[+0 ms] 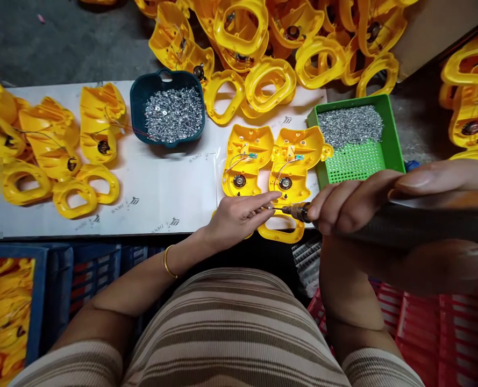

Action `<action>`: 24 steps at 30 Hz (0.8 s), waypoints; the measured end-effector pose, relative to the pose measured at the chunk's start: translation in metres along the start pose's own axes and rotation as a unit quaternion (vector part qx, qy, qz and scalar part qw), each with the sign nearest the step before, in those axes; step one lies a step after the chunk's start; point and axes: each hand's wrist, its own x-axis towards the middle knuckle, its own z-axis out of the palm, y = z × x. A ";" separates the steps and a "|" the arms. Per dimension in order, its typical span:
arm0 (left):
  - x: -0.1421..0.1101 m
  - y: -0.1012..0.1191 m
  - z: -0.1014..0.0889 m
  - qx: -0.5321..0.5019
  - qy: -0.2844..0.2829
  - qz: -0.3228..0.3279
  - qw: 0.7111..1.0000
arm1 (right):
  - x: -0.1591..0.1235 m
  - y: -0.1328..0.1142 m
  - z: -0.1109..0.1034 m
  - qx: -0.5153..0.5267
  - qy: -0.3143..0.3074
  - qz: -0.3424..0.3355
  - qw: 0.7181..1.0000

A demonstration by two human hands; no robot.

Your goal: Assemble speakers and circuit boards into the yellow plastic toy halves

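Observation:
My right hand [355,204] is wrapped around a dark electric screwdriver [432,217], its bit pointing left. At the bit's tip, the thumb and index finger of my left hand [239,215] pinch a tiny silvery piece that looks like a screw, mostly hidden by the fingers. Just beyond my hands lie two open yellow plastic shells, a left shell [231,166] and a right shell [299,174], each with wires, a small green circuit board and a round speaker. A yellow ring-shaped part [281,236] of the right shell lies below the bit, at the table's near edge.
A dark teal basket [136,115] of metal screws stands on the white table [170,183]. At right is a green basket [398,142] of screws. More yellow shells lie left [47,137] and behind [281,32]. Blue [53,290] and red [428,328] crates stand below.

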 end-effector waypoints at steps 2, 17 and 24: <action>0.000 0.000 0.000 0.003 -0.004 0.002 1.000 | -0.003 0.003 -0.001 0.006 0.021 0.012 1.000; 0.002 -0.002 0.001 0.066 -0.032 0.085 0.994 | -0.002 -0.002 -0.008 -0.004 -0.035 0.106 0.994; 0.005 0.009 -0.001 0.156 -0.004 0.096 0.983 | 0.012 -0.005 -0.046 -0.018 -0.128 0.036 0.991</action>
